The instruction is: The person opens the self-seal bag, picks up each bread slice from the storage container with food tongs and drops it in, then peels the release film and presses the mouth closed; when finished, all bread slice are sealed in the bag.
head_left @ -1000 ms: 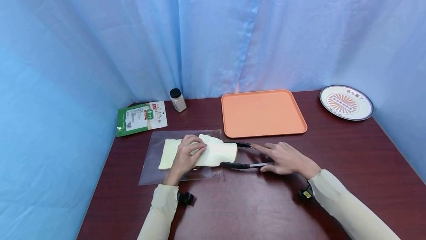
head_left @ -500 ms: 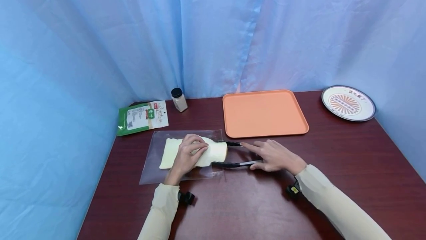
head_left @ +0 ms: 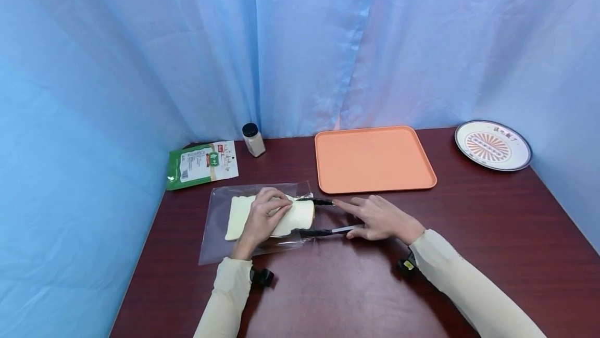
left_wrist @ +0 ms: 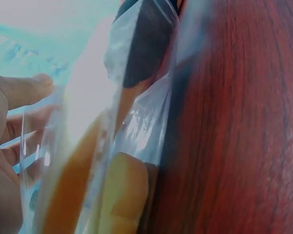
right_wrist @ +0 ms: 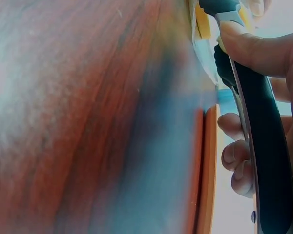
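Note:
My left hand (head_left: 264, 215) pinches the top film of a clear plastic bag (head_left: 211, 247), thumb against fingertips. One bread slice (head_left: 239, 218) lies in the bag, left of that hand. Another bread slice (head_left: 302, 214) lies at the bag's mouth, partly covered by my fingers. My right hand (head_left: 382, 218) grips metal tongs (head_left: 341, 229) with black tips. Their two arms stand on either side of the right slice. In the right wrist view, the thumb lies along one tong arm (right_wrist: 263, 136) and the fingers curl on the other side.
An orange tray (head_left: 375, 158) lies just beyond the tongs. At the back left are a green and white packet (head_left: 201, 166) and a black-capped jar (head_left: 253, 140). A patterned plate (head_left: 493, 145) sits at the back right. Blue curtains (head_left: 304, 51) enclose the table.
My right hand has moved left with the tongs, carrying the right bread slice further into the bag. My left hand has stayed nearly in place.

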`<state>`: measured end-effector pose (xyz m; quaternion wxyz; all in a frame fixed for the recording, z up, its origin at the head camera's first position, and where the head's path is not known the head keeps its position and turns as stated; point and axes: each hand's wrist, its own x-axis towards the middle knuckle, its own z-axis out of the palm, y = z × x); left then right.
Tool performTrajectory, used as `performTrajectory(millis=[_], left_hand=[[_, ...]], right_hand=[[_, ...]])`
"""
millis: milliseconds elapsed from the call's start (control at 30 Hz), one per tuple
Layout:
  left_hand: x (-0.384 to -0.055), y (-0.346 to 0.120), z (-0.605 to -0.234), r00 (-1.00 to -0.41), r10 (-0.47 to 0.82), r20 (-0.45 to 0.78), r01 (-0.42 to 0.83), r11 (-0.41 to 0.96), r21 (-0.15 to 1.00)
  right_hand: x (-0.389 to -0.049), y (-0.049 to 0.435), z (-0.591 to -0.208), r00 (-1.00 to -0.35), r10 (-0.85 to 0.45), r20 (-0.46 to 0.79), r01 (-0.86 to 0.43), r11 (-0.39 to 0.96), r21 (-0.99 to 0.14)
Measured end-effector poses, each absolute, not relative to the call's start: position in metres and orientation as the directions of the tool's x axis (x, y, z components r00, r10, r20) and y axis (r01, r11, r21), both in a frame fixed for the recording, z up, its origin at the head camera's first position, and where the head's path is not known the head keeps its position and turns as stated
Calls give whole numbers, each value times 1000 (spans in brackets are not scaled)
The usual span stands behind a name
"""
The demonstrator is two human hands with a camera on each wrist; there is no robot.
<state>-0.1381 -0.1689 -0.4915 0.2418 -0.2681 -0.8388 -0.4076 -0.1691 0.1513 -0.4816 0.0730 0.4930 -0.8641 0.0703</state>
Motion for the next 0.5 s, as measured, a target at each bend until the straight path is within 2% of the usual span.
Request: performTrajectory(millis=[233, 500], left_hand=[[-138, -167, -492, -727, 255, 638, 658, 526, 539], [-137, -165, -493, -729, 257, 634, 657, 521, 545]], right_hand=[[-171, 152, -475, -474, -857, 200, -876, 483, -4], [-177, 142, -470, -486, -861, 153, -870, 494, 16]])
